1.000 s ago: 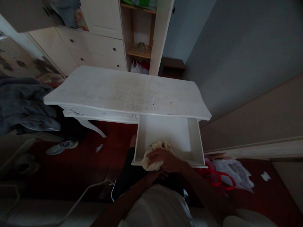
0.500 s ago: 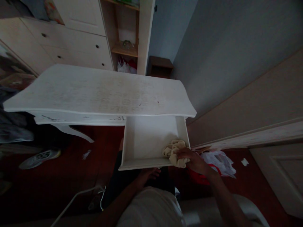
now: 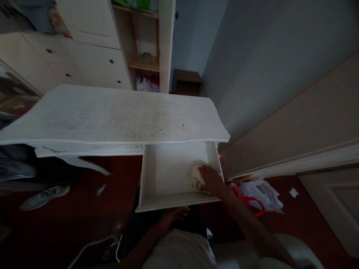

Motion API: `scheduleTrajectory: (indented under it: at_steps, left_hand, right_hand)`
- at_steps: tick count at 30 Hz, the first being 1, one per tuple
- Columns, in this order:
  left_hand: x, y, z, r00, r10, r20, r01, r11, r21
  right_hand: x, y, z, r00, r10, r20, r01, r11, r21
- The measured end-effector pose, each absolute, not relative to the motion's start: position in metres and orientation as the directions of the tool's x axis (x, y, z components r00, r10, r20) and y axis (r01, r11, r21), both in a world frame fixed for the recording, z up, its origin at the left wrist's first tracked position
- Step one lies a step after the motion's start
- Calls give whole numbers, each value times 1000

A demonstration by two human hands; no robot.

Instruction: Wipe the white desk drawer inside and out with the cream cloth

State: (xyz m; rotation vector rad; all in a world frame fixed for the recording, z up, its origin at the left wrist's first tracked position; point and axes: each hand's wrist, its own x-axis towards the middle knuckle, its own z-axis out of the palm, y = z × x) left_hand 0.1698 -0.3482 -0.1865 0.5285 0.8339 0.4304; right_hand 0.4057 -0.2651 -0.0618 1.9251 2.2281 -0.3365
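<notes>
A white desk [image 3: 112,116] stands before me with its right drawer [image 3: 157,201] pulled out. Inside the drawer, near its right wall, my right hand [image 3: 211,180] is closed over a crumpled cream cloth [image 3: 195,179] and presses it on the drawer bottom. My left hand [image 3: 174,216] sits just under the drawer's front edge, in shadow, fingers partly spread and touching the underside or my lap; nothing shows in it.
A white plastic bag with red handles [image 3: 260,192] lies on the red floor right of the drawer. A grey shoe [image 3: 45,195] lies at left under the desk. A white wardrobe with drawers and an open shelf [image 3: 146,63] stands behind. A white cable [image 3: 92,246] runs near my knees.
My right hand carried the cloth from the drawer's front edge across to the right side and then deeper into the drawer. My view shifted to the right.
</notes>
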Motion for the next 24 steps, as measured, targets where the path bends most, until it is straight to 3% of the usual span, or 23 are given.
scheduleTrajectory:
  at_steps: [4,10,16,20,24]
  left_hand:
    - [170,-347,-184,565,588,-579,-181,773,608]
    - [173,-346,-183,555,598,-578,-193,769,610]
    - [172,-346,-183,558,590,-583,-188,774,604]
    - [172,-346,-182,565,587,-580,-165,769,618]
    - [173,-345,-178,560,601,-570,-179,760,625]
  right_hand:
    - [397,-257,-68,-135,952,-274,987,154,47]
    - [404,-233,-66,35,994,-106,995,-25,92]
    - [394,-175,-64,229,973,16,973,-229,28]
    - [371,-143,-56,313,950,-17,950,-313,-14]
    - [336,-129,-54,293,954,-58,955,-295,-38]
